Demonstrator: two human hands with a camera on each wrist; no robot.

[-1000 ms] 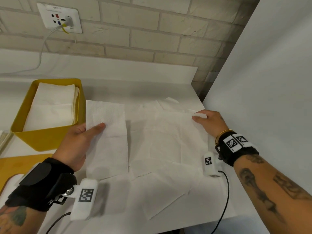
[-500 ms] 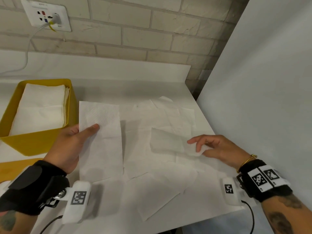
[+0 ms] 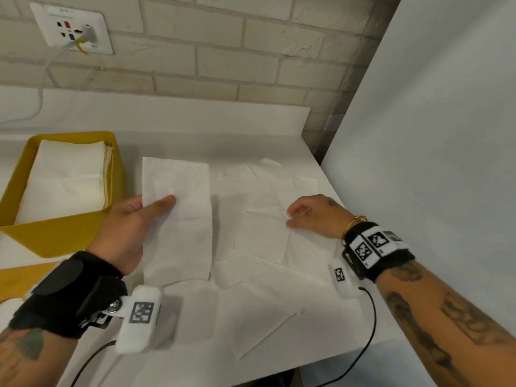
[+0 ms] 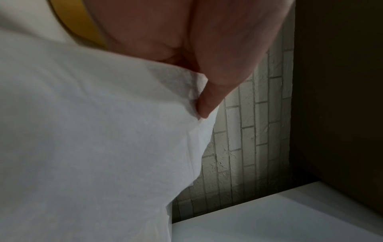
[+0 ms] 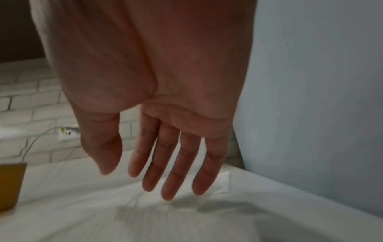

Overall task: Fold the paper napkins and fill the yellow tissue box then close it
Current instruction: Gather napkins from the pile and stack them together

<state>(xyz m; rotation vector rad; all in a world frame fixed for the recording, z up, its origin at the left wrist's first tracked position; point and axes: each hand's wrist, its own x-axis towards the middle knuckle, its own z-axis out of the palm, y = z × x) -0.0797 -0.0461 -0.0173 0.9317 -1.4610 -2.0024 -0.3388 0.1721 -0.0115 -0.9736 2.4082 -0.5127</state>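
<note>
Beside the yellow tissue box (image 3: 64, 233), on its right, my left hand (image 3: 131, 227) pinches a folded napkin (image 3: 176, 219) by its edge; my right hand (image 3: 312, 216) hovers slack over loose napkins (image 3: 265, 241) further right, holding nothing. Thin paper could sag, unfold, or snag the box wall.

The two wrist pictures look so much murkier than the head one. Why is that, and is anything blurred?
Head view: bright and even, brick lines bowed by the wide lens, left wrist marker smeared. Left wrist view: dim, the left hand and folded napkin fill the frame, soft. Right wrist view: dim, the right hand casts a streaked shadow on the napkins below.
</note>
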